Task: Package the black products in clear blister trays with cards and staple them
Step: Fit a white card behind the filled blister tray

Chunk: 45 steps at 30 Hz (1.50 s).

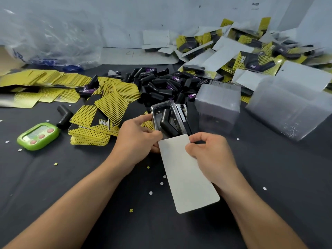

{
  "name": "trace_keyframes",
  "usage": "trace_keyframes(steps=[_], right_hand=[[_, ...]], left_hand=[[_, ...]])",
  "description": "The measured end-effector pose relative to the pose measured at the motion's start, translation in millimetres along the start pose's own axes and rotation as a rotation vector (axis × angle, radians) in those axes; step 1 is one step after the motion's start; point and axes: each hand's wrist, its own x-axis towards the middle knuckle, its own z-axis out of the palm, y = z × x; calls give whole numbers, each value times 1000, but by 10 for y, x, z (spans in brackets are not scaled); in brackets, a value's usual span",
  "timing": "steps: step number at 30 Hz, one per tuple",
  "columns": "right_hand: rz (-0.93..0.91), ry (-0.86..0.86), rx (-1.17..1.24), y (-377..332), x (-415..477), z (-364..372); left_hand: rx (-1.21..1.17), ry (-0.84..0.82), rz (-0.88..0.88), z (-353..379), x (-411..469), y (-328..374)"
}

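A clear blister tray (pixel 158 112) with one black product (pixel 168 124) in it is held above the table's middle. My left hand (pixel 136 139) grips the tray's near left edge. A card (pixel 186 177), white back up, sits partly slid into the tray's near end, and my right hand (pixel 210 153) pinches its right edge. A stapler (pixel 183 114) lies just behind the tray. Behind it spreads a heap of loose black products (pixel 161 81). Yellow dotted cards (pixel 107 108) lie fanned to the left.
Stacks of clear blister trays (pixel 219 103) stand at right, with a larger stack (pixel 291 108) beyond. Finished packs (pixel 251 60) pile up at the back right. A green timer (pixel 38 136) lies at left, more yellow cards (pixel 45 78) behind it. Plastic bags (pixel 45 38) fill the back left.
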Motion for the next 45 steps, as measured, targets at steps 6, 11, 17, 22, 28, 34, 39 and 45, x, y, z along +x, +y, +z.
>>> trace_keyframes(steps=[6, 11, 17, 22, 28, 34, 39, 45], right_hand=[[-60, 36, -90, 3, -30, 45], [-145, -15, -166, -26, -70, 73], [-76, -110, -103, -95, -97, 50], [-20, -15, -74, -101, -68, 81], [-111, 113, -273, -146, -70, 159], [9, -401, 99, -114, -85, -49], [9, -222, 101, -141, -96, 67], [94, -329, 119, -225, -120, -16]], left_hand=[[192, 35, 99, -23, -99, 6], [475, 167, 300, 124, -199, 9], [224, -11, 164, -43, -173, -18], [-87, -127, 74, -106, -175, -16], [185, -59, 162, -40, -226, -4], [39, 77, 120, -18, -142, -15], [-153, 44, 59, -26, -86, 17], [-291, 7, 81, -44, -55, 14]])
